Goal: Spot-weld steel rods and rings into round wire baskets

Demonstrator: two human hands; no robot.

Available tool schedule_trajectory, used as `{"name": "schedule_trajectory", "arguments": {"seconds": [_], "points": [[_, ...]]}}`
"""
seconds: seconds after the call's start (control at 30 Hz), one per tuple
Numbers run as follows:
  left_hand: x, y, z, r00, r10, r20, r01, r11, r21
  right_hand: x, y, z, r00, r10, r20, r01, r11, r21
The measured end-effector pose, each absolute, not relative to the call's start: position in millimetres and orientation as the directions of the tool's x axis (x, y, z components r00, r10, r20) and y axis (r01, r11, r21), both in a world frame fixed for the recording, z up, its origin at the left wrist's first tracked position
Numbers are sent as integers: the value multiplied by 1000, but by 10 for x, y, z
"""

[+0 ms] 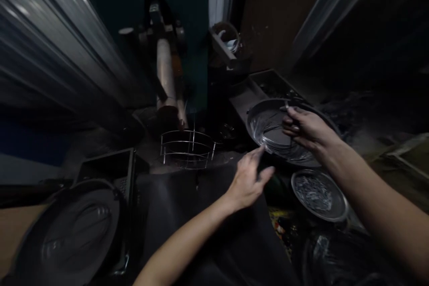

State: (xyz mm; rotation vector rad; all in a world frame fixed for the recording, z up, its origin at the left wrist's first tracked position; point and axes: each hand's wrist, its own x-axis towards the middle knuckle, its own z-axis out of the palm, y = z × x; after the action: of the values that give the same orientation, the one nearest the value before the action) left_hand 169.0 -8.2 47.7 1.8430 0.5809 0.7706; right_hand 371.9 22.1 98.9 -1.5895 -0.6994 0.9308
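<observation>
My right hand (pixel 303 129) is closed in a pinch above a wide dark basin (pixel 252 127). A small, short metal piece (pixel 287 104) shows at its fingertips; its exact kind is too blurred to tell. Inside the basin lie many thin wire rings (pixel 278 146). My left hand (pixel 250 176) reaches toward the basin's near left edge, thumb and fingers apart, with nothing seen in it. Left of that hand, a round wire frame (pixel 187 154) of rings and short uprights stands at the machine's lower end, apart from both hands.
A machine with a pale cylindrical arm (pixel 165 69) rises behind the wire frame. Below the basin sits a round bowl (pixel 343 208) of small metal pieces. At lower left, a large round pan (pixel 77 237) rests by a crate (pixel 110 161). Dark cloth (pixel 187 214) covers my lap.
</observation>
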Motion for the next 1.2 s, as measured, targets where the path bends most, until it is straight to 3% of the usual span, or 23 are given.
{"name": "schedule_trajectory", "arguments": {"seconds": [0.07,0.2,0.37,0.47,0.53,0.6,0.67,0.77,0.87,0.93,1.07,1.2], "points": [[1818,-98,477,710,666,230,37,-361,932,3351,232,1296,350,901,-258,-287,-159,-945],[1596,-170,312,760,647,61,23,-120,992,2928,375,1715,154,974,-165,-347,-103,-932],[1024,-143,232,600,796,-80,11,92,996,2618,650,1687,270,955,-120,-417,3,-909],[878,33,405,484,869,-99,40,91,995,2328,545,1380,271,962,-21,-199,34,-979],[748,164,585,525,847,-87,129,22,991,2172,421,1140,206,976,70,36,64,-997],[502,282,756,610,788,-83,259,-98,961,2094,400,939,168,984,63,109,45,-993],[161,410,867,601,798,-43,367,-229,902,2074,555,801,184,983,-1,10,-3,-1000],[-281,718,849,465,868,176,481,-415,772,2074,994,686,211,974,-84,-178,-47,-983],[-357,1101,598,499,804,322,512,-574,639,2029,1345,607,206,966,-156,-275,-96,-957],[-239,1286,378,504,775,381,441,-610,658,1977,1430,563,184,965,-189,-291,-130,-948],[-33,1375,97,340,774,534,232,-619,751,1907,1400,538,141,970,-200,-265,-158,-951],[-98,1323,48,264,770,581,223,-635,739,1848,1410,584,181,975,-130,-272,-77,-959]]}}
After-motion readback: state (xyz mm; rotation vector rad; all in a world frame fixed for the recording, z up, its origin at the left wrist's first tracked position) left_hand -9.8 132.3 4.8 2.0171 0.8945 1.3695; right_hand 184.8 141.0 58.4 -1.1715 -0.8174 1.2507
